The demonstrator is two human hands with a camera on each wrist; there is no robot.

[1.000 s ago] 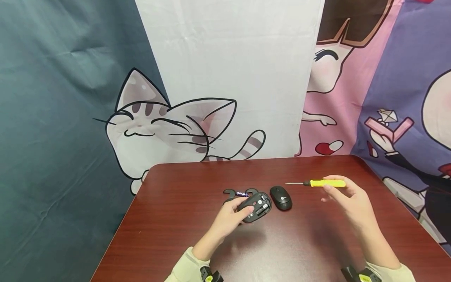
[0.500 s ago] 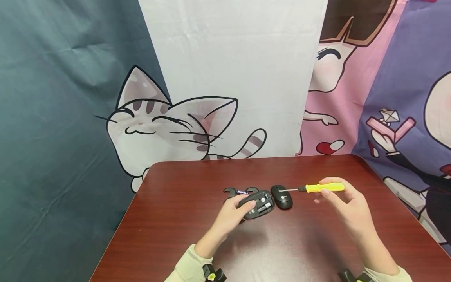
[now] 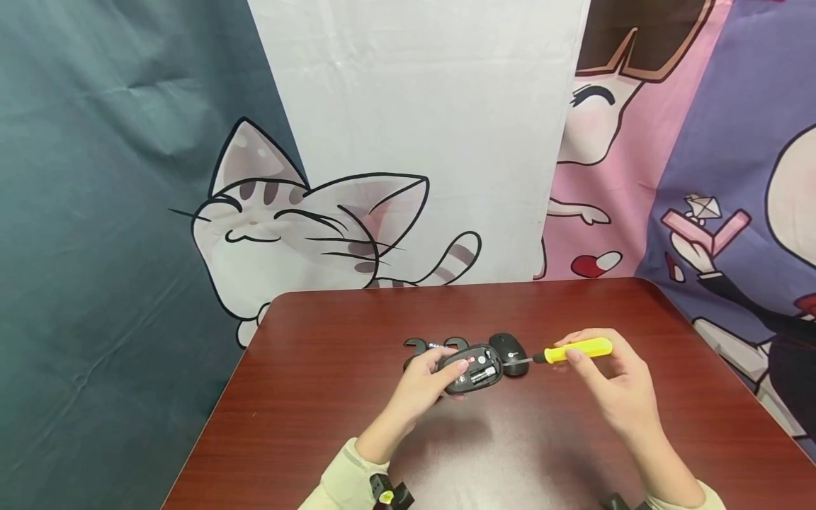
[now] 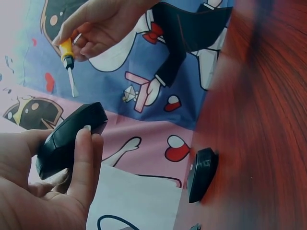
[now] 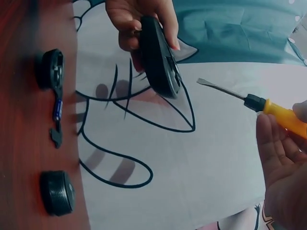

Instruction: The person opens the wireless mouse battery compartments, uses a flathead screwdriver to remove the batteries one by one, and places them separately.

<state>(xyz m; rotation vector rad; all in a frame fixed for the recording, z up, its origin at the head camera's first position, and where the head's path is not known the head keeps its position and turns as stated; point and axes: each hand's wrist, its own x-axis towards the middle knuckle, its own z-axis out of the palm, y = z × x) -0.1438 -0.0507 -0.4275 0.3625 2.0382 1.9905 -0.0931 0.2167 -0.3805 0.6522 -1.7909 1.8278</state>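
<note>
My left hand [image 3: 414,386] grips a black computer mouse [image 3: 468,381] above the table, its underside turned up and an open compartment showing. In the right wrist view, this mouse [image 5: 156,62] is tilted, held between thumb and fingers. My right hand [image 3: 621,393] holds a flat-tipped screwdriver [image 3: 583,349] by its yellow handle, the shaft pointing left toward the mouse. Seen from the right wrist, the screwdriver tip stands apart from the mouse, with a gap between. A second black mouse [image 3: 508,347] sits on the table just behind, partly covered by the held one.
Behind the left hand lie black parts with hooked ends [image 3: 416,345] and a small blue battery-like cylinder [image 5: 58,109], partly hidden. The reddish-brown table [image 3: 306,397] ends at a cartoon-printed cloth [image 3: 395,106].
My right hand has brought the screwdriver left and slightly down, closer to the held mouse. My left hand has shifted the mouse slightly right, and it now overlaps the second mouse.
</note>
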